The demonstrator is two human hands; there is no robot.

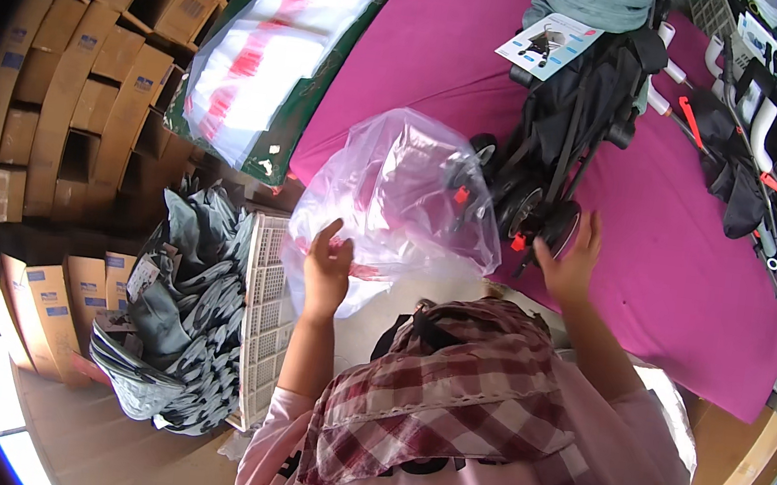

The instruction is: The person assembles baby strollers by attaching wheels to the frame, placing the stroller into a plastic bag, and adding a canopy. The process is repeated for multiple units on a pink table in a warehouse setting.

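A folded black stroller (559,118) lies on the purple-covered table, its wheels toward me. Over part of its front wheels on the left spreads a clear plastic bag (385,194), which hangs past the table's edge. My left hand (328,272) is at the bag's near left side, fingers raised and apart, with no firm grip visible. Beside the right front wheel (560,227) is my right hand (575,265), thumb and fingers spread; whether it touches the wheel is unclear. A printed card (548,45) rests near the stroller's grey fabric canopy (595,1).
More black stroller frames (769,144) with white tubes lie at the table's right. A stack of printed plastic bags (266,53) is at the back left. Cardboard boxes (104,111) line the left. Grey fabric pieces (186,315) fill a space beside a white plastic crate (267,325).
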